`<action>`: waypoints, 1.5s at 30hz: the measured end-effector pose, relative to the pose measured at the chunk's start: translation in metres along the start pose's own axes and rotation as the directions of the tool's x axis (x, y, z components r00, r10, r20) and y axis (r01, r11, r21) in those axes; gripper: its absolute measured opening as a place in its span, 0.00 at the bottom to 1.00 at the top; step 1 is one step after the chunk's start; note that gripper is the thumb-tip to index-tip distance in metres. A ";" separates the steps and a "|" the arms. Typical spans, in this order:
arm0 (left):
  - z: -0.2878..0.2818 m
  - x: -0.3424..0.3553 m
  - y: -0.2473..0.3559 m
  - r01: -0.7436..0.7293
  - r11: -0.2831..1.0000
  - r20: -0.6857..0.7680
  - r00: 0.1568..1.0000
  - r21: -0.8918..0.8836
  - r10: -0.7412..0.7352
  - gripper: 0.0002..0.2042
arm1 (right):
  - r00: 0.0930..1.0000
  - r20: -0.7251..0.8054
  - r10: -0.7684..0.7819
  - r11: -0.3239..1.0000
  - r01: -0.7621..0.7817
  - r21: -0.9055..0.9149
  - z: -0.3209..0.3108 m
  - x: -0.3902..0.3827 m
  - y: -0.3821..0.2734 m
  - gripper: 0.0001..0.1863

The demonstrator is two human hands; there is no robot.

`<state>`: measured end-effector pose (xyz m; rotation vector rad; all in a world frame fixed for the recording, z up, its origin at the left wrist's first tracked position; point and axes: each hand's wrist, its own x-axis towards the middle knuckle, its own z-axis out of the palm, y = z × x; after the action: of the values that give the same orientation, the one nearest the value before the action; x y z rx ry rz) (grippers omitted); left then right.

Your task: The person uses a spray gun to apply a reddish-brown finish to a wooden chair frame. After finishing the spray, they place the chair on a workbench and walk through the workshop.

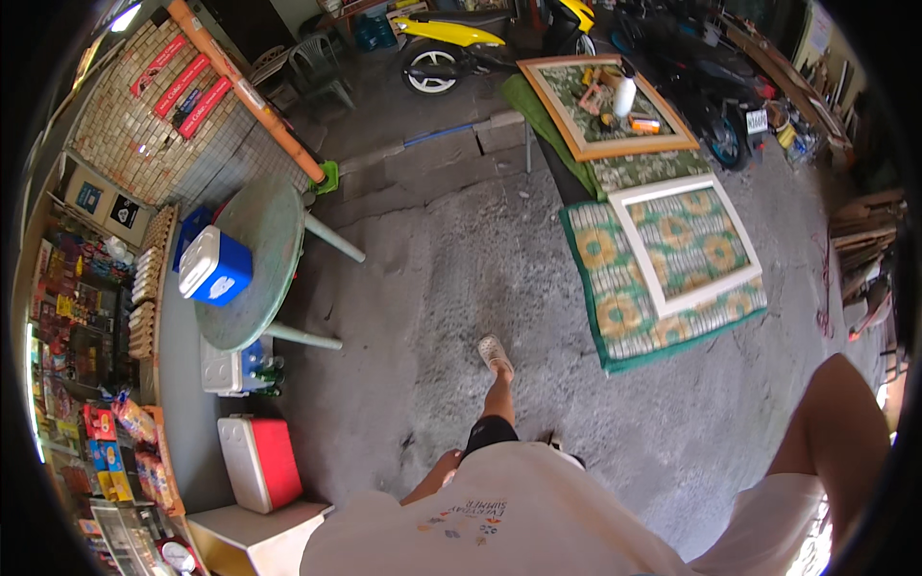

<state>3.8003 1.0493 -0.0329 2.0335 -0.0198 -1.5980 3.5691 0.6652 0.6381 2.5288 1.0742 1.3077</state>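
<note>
My left hand (447, 465) hangs low beside my dark shorts, partly hidden by my white shirt (480, 509); its fingers are too small and covered to read. My right arm (845, 413) is bent with the elbow out to the side, and its hand lies outside the picture. One foot in a pale clog (493, 353) is forward on the concrete floor (451, 259). Ahead to the right, a white frame (663, 302) lies on a patterned, green-edged cloth (615, 336). Beyond it, a wooden frame (576, 144) bears a white bottle (624, 96) and small items.
At left stand a round green table (274, 221) with a blue-and-white cooler (226, 274), a red-and-white cooler (274, 466) and shop shelves (86, 317). An orange post (245, 91) rises behind. A yellow motorbike (451, 36) and a dark one (711, 72) are parked at the back.
</note>
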 end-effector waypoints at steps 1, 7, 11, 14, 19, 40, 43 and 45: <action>-0.005 0.015 0.016 -0.018 1.000 0.007 1.000 0.013 0.018 0.16 | 1.000 -0.003 -0.007 1.000 0.006 -0.010 0.011 -0.004 0.022 0.19; -0.049 0.104 0.137 -0.130 0.977 0.075 0.990 0.168 0.119 0.15 | 0.959 -0.128 0.253 0.952 -0.270 -0.143 0.084 -0.032 0.168 0.17; -0.146 0.194 0.224 0.082 0.803 0.321 0.937 -0.591 0.140 0.10 | 0.455 -0.258 0.852 0.480 -0.876 0.040 0.168 -0.082 0.246 0.16; -0.190 0.196 0.319 -0.142 0.932 -0.130 0.986 -0.334 0.104 0.14 | -0.091 0.202 0.975 -0.124 -0.979 0.160 0.270 -0.158 0.276 0.16; -0.248 0.220 0.454 -0.260 0.925 -0.249 0.949 -0.276 0.193 0.17 | -0.344 0.775 0.531 -0.183 -0.939 -0.292 0.401 -0.276 0.243 0.32; -0.325 0.306 0.625 -0.014 0.874 -0.237 0.965 -0.485 -0.116 0.18 | 0.138 0.722 0.678 0.331 -0.934 -0.132 0.638 -0.315 0.747 0.24; -0.337 0.339 0.667 -0.087 0.877 -0.293 0.954 -0.472 -0.063 0.19 | 0.299 0.726 0.619 0.357 -0.931 0.080 0.689 -0.303 0.791 0.24; -0.356 0.361 0.682 -0.164 0.897 -0.254 0.965 -0.410 0.061 0.20 | 0.366 0.749 0.552 0.370 -0.913 0.174 0.724 -0.298 0.815 0.24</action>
<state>4.4425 0.4926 -0.0163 1.8182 0.2735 -1.1560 4.4389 0.0297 0.2958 3.7666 -0.0371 -0.0067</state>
